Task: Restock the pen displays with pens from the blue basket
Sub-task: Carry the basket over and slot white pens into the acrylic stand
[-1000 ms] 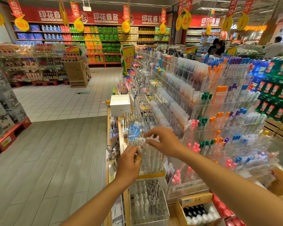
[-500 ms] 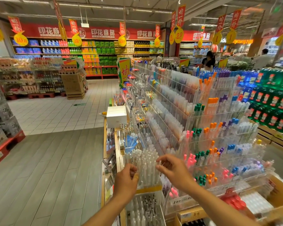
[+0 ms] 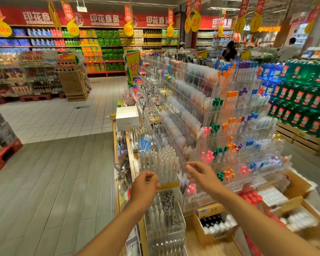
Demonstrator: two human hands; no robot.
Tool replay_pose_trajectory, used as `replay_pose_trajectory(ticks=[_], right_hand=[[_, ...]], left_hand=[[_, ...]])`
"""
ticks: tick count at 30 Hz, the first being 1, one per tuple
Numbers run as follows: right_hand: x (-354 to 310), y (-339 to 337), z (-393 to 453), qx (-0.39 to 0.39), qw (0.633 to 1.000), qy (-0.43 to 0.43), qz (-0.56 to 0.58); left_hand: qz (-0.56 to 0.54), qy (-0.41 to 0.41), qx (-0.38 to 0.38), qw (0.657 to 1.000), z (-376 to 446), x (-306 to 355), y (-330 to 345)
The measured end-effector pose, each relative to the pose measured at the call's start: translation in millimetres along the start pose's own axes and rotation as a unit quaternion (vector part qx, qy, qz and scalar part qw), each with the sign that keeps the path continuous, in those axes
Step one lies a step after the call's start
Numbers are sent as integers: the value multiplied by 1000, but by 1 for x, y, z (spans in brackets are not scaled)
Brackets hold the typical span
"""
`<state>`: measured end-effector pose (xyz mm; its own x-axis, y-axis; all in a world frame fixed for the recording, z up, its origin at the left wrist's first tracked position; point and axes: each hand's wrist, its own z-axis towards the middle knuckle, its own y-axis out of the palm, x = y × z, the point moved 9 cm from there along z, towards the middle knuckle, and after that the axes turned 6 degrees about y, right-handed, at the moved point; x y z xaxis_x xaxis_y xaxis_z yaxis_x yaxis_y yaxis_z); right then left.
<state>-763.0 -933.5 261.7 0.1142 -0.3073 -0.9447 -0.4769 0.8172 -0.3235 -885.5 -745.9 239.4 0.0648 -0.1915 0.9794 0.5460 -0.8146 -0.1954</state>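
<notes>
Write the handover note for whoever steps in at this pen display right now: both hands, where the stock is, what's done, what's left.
Left hand: fingers curled at the front of the clear pen bin; whether it pinches a pen cannot be told.
Right hand: open, loose fingers, holding nothing, just right of that bin.
Stock: the bin looks packed with clear pens standing upright; the lower acrylic bin also holds pens.
The blue basket is not in view.
Left: find the basket, and check the coloured pen tiers for gaps.
</notes>
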Motion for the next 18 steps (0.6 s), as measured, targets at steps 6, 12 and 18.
replay_pose_trajectory(ticks=[6,12,18], right_hand=[[47,-30,-55,28,988,105,106],[111,-86,-137,104,966,172,164],[184,-151,-238,172,940,230,184]], left_hand=[[-72,-79,-58,993,-31,-7,32],[-80,-130,-107,982,-74,-24,79],[-71,-169,-171,968,-132,-39,156]])
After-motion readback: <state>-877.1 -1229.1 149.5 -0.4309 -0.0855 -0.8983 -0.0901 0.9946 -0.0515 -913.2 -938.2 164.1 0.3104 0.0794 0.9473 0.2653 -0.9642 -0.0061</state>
